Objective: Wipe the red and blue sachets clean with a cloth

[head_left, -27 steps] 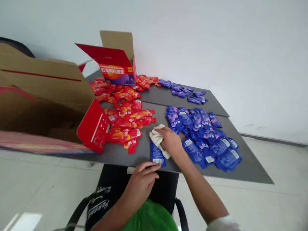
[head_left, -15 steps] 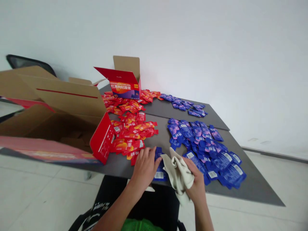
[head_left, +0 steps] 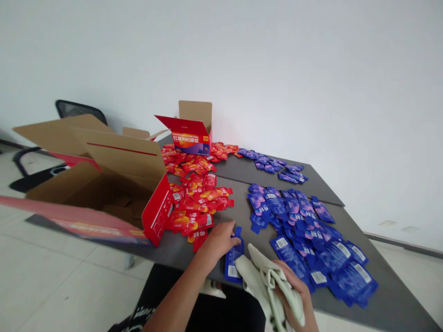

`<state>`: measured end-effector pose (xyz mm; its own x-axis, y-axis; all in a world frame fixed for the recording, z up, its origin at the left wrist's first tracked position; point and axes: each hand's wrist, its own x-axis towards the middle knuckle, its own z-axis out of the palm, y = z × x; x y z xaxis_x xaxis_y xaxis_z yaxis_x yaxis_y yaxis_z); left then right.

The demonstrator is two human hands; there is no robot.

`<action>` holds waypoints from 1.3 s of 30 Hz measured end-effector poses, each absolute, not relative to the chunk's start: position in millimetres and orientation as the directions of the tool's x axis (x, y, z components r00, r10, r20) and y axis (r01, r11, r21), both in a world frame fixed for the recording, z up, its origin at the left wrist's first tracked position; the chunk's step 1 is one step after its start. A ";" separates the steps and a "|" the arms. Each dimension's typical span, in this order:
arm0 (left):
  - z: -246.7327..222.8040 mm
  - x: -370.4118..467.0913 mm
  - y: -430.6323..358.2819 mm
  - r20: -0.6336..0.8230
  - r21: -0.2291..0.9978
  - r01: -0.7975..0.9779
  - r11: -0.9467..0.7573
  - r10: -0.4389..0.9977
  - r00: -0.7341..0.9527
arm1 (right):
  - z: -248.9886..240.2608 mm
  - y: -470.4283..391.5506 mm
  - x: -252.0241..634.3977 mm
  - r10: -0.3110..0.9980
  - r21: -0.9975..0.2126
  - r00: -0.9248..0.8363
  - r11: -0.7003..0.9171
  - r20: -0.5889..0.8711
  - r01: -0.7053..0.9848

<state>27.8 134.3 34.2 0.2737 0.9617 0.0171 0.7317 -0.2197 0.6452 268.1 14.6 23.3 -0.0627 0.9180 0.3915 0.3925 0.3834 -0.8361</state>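
Observation:
A single blue pouch point(head_left: 234, 263) lies flat near the table's front edge, barcode end toward me. My left hand point(head_left: 222, 240) rests at its upper left, thumb touching the pouch near its spout and fingers bent together. Bunched in my right hand point(head_left: 294, 288) is a pale cloth point(head_left: 273, 286), just right of that pouch. A large heap of blue pouches point(head_left: 301, 221) spreads to the right. Left of my left hand lie heaped red pouches point(head_left: 197, 203).
A big open carton point(head_left: 114, 193) stands at the left, flaps up. Behind it are a smaller open red box point(head_left: 190, 138) and a black chair point(head_left: 81, 110). More blue pouches point(head_left: 270, 161) lie at the back of the grey table point(head_left: 391, 286).
The view has shifted, so the table appears lower. My left hand has slid up toward the pouch's spout, uncovering more of the pouch. The cloth in my right hand has moved lower and to the right.

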 end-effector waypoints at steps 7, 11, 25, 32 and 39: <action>70.2 18.5 128.8 0.203 0.752 0.572 -0.328 0.941 0.272 | 25.8 13.2 268.8 0.904 -0.829 -0.077 0.417 0.421 0.373; 96.5 8.1 102.7 0.524 0.706 0.378 -0.599 0.800 0.291 | 23.0 11.2 268.8 0.914 -0.852 -0.072 0.399 0.400 0.339; 39.9 -20.2 44.7 0.294 0.450 0.616 -0.647 0.759 0.582 | 21.2 3.2 277.2 0.957 -0.924 -0.046 0.290 0.288 0.248; 5.7 -15.5 17.9 0.484 0.371 0.555 -0.744 0.666 0.568 | 67.6 15.1 276.4 0.864 -0.811 0.118 0.402 0.490 0.425; -10.1 -11.7 18.1 0.553 0.388 0.531 -0.753 0.651 0.519 | 75.4 46.3 199.2 0.850 -0.546 -0.426 0.525 0.309 0.652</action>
